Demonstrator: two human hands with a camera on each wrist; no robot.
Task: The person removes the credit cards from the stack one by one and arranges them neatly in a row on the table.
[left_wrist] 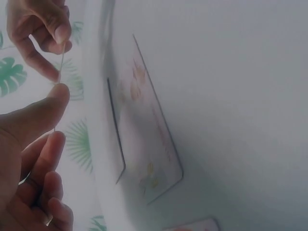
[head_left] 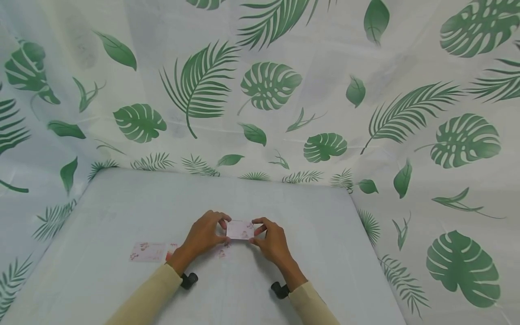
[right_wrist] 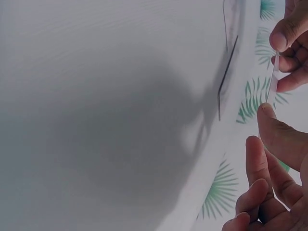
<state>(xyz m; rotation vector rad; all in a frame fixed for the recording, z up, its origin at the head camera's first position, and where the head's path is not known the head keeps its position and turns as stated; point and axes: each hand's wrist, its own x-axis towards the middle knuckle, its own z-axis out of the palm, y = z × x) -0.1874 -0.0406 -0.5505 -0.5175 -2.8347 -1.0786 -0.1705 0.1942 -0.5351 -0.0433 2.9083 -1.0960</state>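
A small pale pink card point(head_left: 240, 229) with a floral print is held up over the table by both hands. My left hand point(head_left: 206, 232) pinches its left edge between thumb and fingertips. On the opposite edge, my right hand point(head_left: 273, 239) pinches it the same way. The left wrist view shows the card almost edge-on, as a thin line between the hands. Below it on the table lies a flat floral-printed piece point(left_wrist: 149, 130) with dark edge lines, partly covered by the left hand in the head view.
Another pink floral card point(head_left: 148, 252) lies flat to the left, its right end with a red patch beside my left wrist. The white table point(head_left: 325, 253) is enclosed by a leaf-printed curtain point(head_left: 284, 122) at the back and sides. Black wrist cameras point(head_left: 279, 290) sit under both wrists.
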